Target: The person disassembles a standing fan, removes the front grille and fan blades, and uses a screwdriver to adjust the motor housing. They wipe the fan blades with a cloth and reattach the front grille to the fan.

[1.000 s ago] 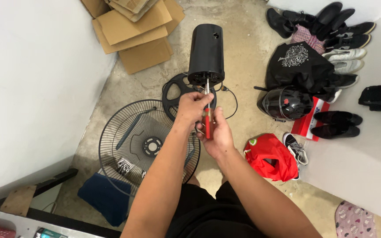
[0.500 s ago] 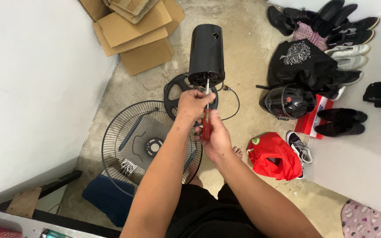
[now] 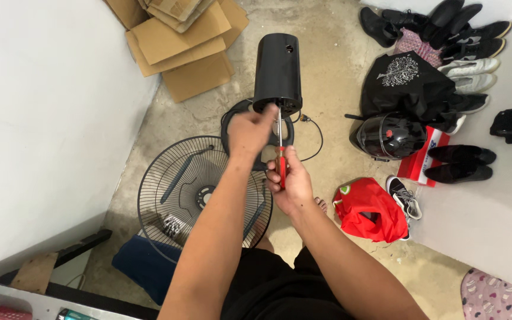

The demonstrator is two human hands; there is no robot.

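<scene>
Gripping a red-handled screwdriver [image 3: 280, 163], right hand [image 3: 291, 186] works beside left hand [image 3: 250, 131] steadying the rigid, likely weighty black motor housing [image 3: 278, 65] at its lower rim.

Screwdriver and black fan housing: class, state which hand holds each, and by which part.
The right hand grips the screwdriver by its red handle. The left hand holds the black fan housing at its lower end.

Flattened brown cardboard boxes [image 3: 179, 44] are lying at eleven o'clock; a red-and-white box [image 3: 425, 160] is sitting at three o'clock beneath shoes.
</scene>
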